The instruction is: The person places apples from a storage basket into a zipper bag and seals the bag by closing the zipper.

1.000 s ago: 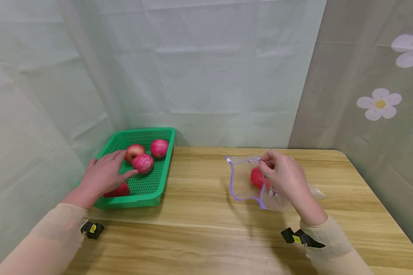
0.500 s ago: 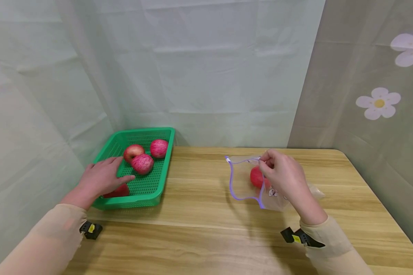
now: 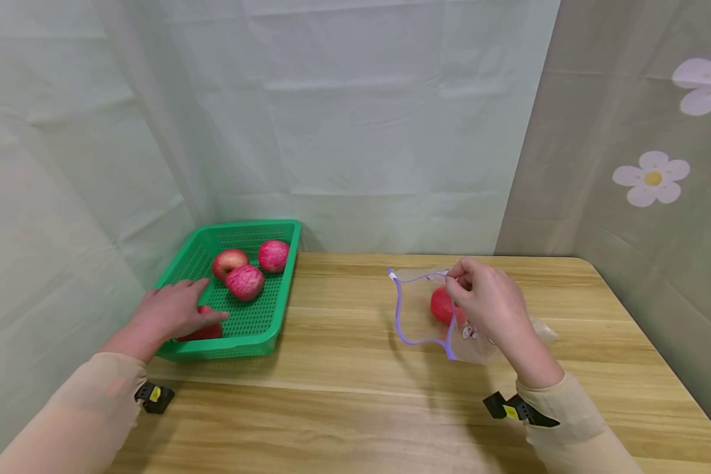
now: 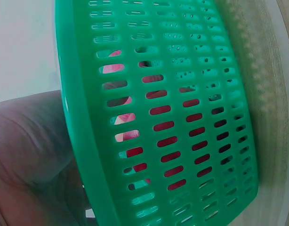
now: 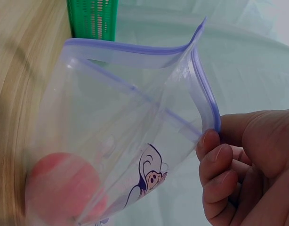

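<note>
In the head view my left hand (image 3: 168, 309) reaches into the green basket (image 3: 286, 289), its fingers over a red apple (image 3: 207, 329) in the near corner. Thumb and fingers are spread about that apple, which the hand partly covers. The left wrist view shows the same hand (image 4: 31, 141) at the basket rim, with red showing through the slots. At the right, my right hand (image 3: 492, 303) pinches the purple edge of a clear zip bag (image 3: 415, 313), whose mouth gapes toward the basket. Inside the bag rests a red apple (image 5: 67, 188).
Three more apples, one streaked (image 3: 245, 283), one paler (image 3: 230, 263) and one at the far right (image 3: 274, 256), lie in the basket. Both stand on a wooden table (image 3: 343, 408). Pale cloth (image 3: 355, 131) hangs behind, close to the table's back edge.
My left hand has moved down and slightly toward me, from above the basket onto the near apple. My right hand and the bag have stayed in place.
</note>
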The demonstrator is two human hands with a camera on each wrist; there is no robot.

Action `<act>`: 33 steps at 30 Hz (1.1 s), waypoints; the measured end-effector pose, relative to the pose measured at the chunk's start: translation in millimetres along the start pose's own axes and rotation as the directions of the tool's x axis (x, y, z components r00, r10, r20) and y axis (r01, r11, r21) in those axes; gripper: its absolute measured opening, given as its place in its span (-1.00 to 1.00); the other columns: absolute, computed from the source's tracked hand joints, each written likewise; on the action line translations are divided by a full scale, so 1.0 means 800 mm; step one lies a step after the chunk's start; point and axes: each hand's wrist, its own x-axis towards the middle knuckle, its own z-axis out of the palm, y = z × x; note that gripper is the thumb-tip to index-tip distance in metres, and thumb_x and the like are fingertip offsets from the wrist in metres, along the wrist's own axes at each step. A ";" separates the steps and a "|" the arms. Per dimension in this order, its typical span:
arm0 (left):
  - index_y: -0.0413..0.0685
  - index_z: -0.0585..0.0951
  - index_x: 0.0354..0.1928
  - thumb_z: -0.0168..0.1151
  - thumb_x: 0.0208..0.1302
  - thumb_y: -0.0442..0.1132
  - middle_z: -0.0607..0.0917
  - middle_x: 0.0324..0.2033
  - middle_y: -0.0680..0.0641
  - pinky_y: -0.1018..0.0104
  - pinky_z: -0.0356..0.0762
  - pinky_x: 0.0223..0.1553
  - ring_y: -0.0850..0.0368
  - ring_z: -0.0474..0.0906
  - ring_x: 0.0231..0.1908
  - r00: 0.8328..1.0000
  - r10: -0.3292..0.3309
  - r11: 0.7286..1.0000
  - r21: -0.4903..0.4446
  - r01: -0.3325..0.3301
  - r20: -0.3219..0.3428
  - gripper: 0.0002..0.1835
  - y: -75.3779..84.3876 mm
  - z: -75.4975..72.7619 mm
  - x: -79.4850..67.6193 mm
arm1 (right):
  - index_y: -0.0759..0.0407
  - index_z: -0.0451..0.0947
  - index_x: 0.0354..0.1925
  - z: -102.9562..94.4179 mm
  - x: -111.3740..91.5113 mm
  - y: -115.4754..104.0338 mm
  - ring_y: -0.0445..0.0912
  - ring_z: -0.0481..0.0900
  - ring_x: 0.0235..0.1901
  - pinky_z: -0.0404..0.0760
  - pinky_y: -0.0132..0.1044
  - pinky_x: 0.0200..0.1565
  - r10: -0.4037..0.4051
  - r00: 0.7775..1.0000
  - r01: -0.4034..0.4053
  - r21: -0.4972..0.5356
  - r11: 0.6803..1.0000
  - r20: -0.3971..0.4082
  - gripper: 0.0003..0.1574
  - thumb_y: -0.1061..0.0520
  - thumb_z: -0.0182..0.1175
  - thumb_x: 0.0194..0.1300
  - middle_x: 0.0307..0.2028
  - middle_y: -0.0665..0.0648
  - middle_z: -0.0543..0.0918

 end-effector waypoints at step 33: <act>-0.68 0.43 0.34 0.61 0.18 0.25 0.58 0.16 -0.68 -0.47 0.54 0.17 -0.71 0.49 0.22 0.995 0.054 0.998 -0.019 -0.053 0.087 0.12 -0.004 -0.008 -0.007 | 0.10 0.70 -0.16 0.000 0.000 -0.001 -0.07 0.51 -0.50 0.42 -0.13 -0.40 0.000 1.000 0.000 0.006 1.000 0.003 -0.91 0.12 0.29 0.50 -0.47 -0.06 0.69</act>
